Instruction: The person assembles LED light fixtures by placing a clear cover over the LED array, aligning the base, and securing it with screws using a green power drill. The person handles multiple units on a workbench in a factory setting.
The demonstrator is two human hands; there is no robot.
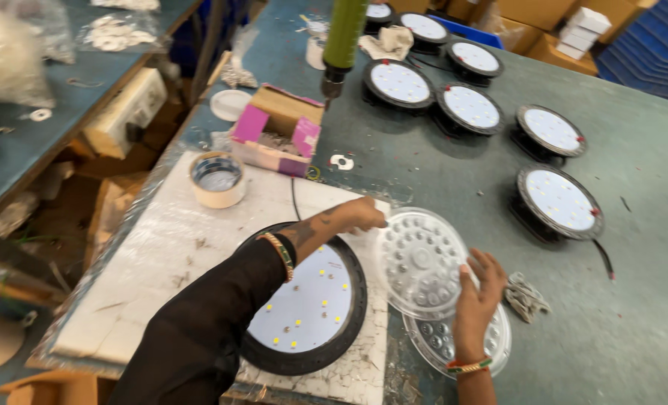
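Observation:
My left hand [356,216] reaches across a round black lamp housing [304,300] with a white LED board and grips the upper left edge of a clear round lens cover [418,259]. My right hand [478,294] holds the same cover at its right edge, fingers spread. The cover is lifted, tilted above a second clear lens cover [433,339] lying on the table. The lamp housing rests on a white foam slab [161,255].
Several finished round lamps [559,201] stand on the grey-green table at the back and right. A roll of tape [217,178] sits on the slab, a pink cardboard box [278,129] of small parts behind it. A green hanging screwdriver [343,41] dangles above. A crumpled rag [526,296] lies right.

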